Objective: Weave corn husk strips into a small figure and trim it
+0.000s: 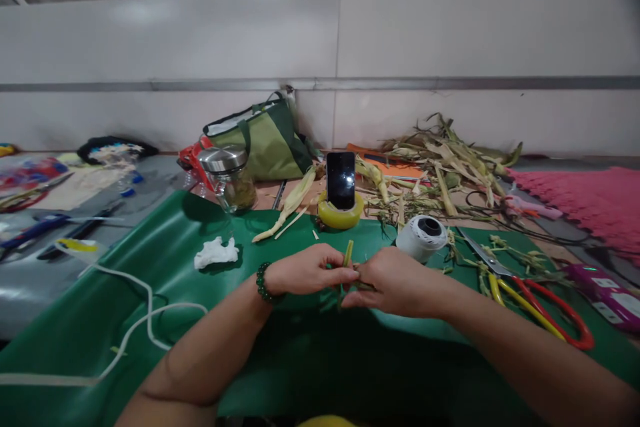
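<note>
Near the middle of the green mat (280,373), my two hands meet fingertip to fingertip. My left hand (315,270), with a dark green bead bracelet (263,282) at its wrist, pinches a narrow green husk strip (349,252) that stands upright between thumb and finger. Closed against it from the other side is my right hand (393,280), its thumb below; a thin brownish bit shows in its grip, mostly covered by the fingers. Small leafy ends hang blurred beneath. Just behind the right hand stands a white spool (421,238).
Red-and-yellow-handled scissors (525,293) lie right among husk scraps. Behind are a phone (341,180) in a yellow ring (340,213), a glass jar (233,187), a green bag (273,147) and piled dry husks (450,160). Crumpled tissue (216,253) and a white cable (145,307) lie left.
</note>
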The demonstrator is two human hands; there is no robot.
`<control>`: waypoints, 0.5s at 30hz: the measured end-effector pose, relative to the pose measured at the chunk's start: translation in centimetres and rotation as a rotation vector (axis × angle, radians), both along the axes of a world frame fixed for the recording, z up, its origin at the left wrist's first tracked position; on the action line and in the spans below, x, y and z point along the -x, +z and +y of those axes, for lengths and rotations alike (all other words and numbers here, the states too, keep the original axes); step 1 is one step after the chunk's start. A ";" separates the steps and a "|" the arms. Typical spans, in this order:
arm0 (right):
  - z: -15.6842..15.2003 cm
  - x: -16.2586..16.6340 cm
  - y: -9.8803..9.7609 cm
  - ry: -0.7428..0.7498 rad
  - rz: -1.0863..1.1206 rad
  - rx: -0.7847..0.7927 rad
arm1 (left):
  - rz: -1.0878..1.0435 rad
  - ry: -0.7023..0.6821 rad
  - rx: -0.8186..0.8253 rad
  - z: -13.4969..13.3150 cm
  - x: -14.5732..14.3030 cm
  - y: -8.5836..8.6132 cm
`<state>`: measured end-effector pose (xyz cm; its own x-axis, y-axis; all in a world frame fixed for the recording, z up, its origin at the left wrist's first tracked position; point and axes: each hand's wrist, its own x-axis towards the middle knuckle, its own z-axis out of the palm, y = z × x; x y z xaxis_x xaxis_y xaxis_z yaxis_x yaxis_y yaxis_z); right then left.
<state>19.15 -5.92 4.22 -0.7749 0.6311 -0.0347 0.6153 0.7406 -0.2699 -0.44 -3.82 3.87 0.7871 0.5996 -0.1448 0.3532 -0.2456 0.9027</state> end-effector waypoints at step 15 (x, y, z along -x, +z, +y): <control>-1.5 -0.8 -6.0 0.145 0.543 0.684 | -0.071 -0.334 0.108 0.6 -0.4 -3.3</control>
<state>19.91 -7.38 -1.80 -0.8648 0.5014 0.0273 0.1862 0.3707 -0.9099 -0.01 -3.26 0.55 0.9475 0.2913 -0.1316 0.2053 -0.2389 0.9491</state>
